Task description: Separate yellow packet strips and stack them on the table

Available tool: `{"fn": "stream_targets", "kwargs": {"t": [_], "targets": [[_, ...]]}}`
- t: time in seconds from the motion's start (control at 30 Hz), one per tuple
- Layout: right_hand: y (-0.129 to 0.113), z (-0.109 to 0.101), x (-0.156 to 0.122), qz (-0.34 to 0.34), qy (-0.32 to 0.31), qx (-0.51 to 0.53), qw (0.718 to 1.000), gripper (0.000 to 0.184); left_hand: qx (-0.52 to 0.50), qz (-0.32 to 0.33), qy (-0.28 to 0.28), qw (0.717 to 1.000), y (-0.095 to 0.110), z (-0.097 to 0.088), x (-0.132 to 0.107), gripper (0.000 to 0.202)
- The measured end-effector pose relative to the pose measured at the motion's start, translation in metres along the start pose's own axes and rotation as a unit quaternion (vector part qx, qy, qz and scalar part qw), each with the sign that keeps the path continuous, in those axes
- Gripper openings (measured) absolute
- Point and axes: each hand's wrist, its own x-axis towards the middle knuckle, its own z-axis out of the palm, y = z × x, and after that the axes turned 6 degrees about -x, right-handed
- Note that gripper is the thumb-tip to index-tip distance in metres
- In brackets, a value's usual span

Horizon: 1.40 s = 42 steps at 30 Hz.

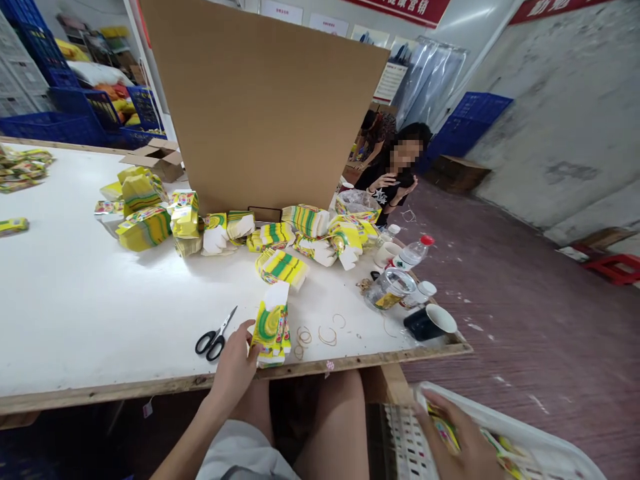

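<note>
My left hand (235, 363) rests at the white table's front edge (100, 390), fingers curled round a stack of flat yellow-and-green cartons (271, 330) that lies on the table. Black-handled scissors (216, 337) lie just left of that hand. My right hand (463, 443) is low at the bottom right, over a white plastic basket (545, 447), with its fingers closed on a yellow-green carton (445, 430). Several rubber bands (320, 333) lie loose to the right of the stack.
More carton bundles (280, 267) pile up mid-table in front of a big upright cardboard sheet (270, 107). A jar (387, 290), a bottle (413, 253) and a black cup (430, 321) crowd the right corner. A seated person (395, 180) is beyond. Blue crates (75, 113) stand back left.
</note>
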Motion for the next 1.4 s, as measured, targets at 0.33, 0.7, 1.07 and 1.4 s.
{"fn": "stream_targets", "kwargs": {"t": [0.33,0.7,1.07,1.4], "targets": [[-0.149,0.087,-0.031,0.129,-0.203,0.551,0.799,0.035,-0.408,-0.061,-0.231,0.881,0.056,-0.005,-0.038,0.024],[-0.149,0.089,-0.044,0.184,-0.269,0.600,0.730,0.032,-0.612,-0.143,-0.308,0.714,0.058,0.004,-0.036,0.046],[-0.140,0.105,-0.052,0.135,-0.233,0.489,0.830,0.032,-0.499,-0.128,-0.165,0.841,0.048,0.023,-0.038,0.048],[-0.138,0.073,-0.026,0.016,-0.284,0.479,0.830,0.037,-0.498,-0.089,-0.301,0.808,0.056,-0.007,-0.038,0.046]]}}
